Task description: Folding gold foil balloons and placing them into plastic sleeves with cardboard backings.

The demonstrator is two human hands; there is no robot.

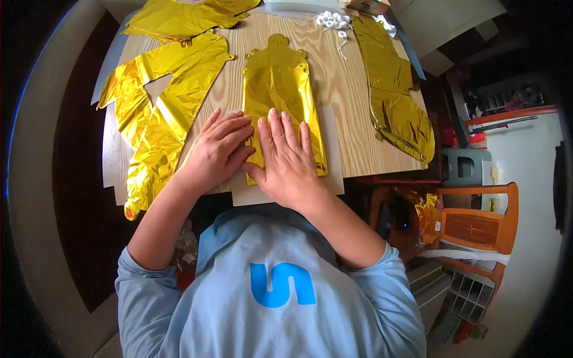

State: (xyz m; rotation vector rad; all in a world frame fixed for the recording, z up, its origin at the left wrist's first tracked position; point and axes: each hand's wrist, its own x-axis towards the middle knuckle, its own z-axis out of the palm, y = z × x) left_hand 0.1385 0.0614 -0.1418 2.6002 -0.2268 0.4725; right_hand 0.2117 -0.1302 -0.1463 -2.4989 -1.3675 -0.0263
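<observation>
A flat gold foil balloon, folded to a long strip, lies in front of me, with a rounded tab at its far end. Its near part rests over a pale board at the table's front edge. My right hand lies flat on the foil, fingers stretched toward the far end. My left hand is at the foil's left edge, fingers extended and slightly bent. Beneath its palm the view is hidden. Nothing shows gripped in either hand.
More flat gold foil balloons lie at the left, far left and right of the wooden table. Small white ribbon rolls sit at the back. A wooden chair stands at the right.
</observation>
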